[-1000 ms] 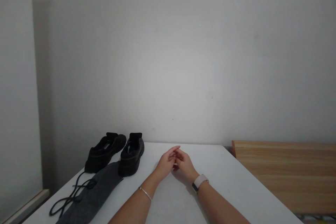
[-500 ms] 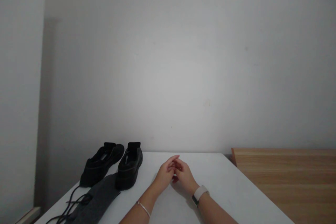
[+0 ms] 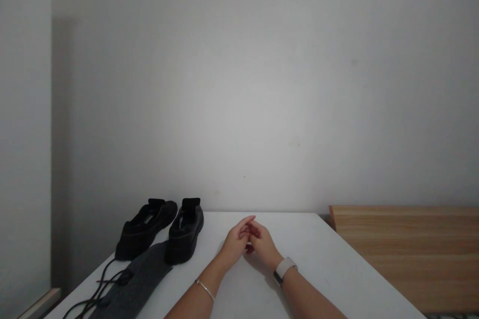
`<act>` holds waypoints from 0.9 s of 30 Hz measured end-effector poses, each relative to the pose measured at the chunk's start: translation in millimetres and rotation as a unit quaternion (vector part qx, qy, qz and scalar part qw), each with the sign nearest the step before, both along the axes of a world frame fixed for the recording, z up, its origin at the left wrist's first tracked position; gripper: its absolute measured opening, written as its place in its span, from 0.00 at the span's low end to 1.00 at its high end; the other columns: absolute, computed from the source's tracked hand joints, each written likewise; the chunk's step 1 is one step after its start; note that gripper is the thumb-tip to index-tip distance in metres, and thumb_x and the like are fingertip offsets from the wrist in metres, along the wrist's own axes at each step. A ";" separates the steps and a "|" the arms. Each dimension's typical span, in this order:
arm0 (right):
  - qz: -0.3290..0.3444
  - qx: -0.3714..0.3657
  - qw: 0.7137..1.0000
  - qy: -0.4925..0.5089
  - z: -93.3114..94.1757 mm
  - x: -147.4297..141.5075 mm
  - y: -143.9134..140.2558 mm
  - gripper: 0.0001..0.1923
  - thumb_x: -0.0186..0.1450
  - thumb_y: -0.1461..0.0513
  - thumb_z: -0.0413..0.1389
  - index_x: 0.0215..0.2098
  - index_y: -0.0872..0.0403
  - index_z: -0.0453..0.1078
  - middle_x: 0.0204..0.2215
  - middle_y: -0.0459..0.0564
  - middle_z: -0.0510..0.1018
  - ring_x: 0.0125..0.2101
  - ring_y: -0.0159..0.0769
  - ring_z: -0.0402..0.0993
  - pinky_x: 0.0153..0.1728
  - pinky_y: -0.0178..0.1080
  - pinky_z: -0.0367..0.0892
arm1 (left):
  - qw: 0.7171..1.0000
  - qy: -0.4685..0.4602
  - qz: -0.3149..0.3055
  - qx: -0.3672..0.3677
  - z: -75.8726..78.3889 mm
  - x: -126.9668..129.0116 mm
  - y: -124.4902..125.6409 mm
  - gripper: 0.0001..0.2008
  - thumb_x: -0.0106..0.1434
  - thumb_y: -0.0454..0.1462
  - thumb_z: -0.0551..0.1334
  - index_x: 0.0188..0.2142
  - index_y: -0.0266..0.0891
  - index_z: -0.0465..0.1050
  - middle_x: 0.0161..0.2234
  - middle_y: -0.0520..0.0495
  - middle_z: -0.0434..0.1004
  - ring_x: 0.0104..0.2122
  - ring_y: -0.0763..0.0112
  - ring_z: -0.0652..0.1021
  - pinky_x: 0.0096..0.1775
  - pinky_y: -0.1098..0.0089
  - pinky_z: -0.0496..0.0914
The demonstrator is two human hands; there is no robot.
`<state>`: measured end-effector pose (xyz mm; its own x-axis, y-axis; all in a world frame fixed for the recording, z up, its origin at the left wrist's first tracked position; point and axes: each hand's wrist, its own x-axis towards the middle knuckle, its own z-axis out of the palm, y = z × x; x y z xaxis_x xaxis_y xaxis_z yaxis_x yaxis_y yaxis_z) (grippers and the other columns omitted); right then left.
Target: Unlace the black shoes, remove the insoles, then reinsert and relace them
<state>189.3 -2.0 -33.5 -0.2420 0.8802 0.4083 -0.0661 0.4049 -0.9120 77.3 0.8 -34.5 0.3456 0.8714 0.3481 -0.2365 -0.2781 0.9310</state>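
Left hand (image 3: pixel 235 242) and right hand (image 3: pixel 263 244) rest together on the table (image 3: pixel 322 269), fingertips touching, holding nothing. Shoes (image 3: pixel 164 229) sit left of the hands, apart from them; cloth (image 3: pixel 138 281) and laces (image 3: pixel 101 289) nearer, left. Risk: a blind leftward reach could snag laces and drag a shoe. Versus 0.5 s ago: hands unchanged, view slightly shifted.

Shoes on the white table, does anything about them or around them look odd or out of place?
Slightly. The two black shoes appear to have no laces in them; black laces lie loose in a tangle on the table in front, beside a grey cloth. The left hand and right hand rest together, holding nothing.
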 end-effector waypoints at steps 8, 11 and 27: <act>-0.006 -0.004 1.000 -0.012 -1.1 0.3 2.0 0.18 0.48 0.66 0.47 0.37 0.54 0.67 0.32 0.51 0.77 0.26 0.37 0.73 0.15 0.31 0.63 | 1.000 -0.002 -0.007 0.008 -0.6 0.3 1.4 0.29 0.53 0.32 0.57 0.56 0.38 0.61 0.43 0.39 0.73 0.35 0.66 0.75 0.26 0.74 0.69; -0.004 -0.003 1.000 -0.005 -1.4 -0.5 1.8 0.17 0.48 0.66 0.47 0.36 0.55 0.67 0.31 0.51 0.76 0.26 0.37 0.73 0.15 0.31 0.63 | 1.000 -0.005 -0.008 0.005 0.3 0.2 -0.3 0.29 0.53 0.31 0.57 0.56 0.38 0.61 0.43 0.39 0.73 0.35 0.66 0.75 0.26 0.74 0.69; -0.003 -0.002 1.000 0.007 0.7 -1.8 -0.6 0.17 0.47 0.66 0.47 0.36 0.54 0.68 0.30 0.50 0.76 0.24 0.36 0.72 0.14 0.31 0.63 | 1.000 0.001 -0.003 0.011 -2.0 -0.2 2.4 0.29 0.51 0.29 0.55 0.55 0.38 0.62 0.42 0.39 0.73 0.35 0.66 0.74 0.27 0.74 0.69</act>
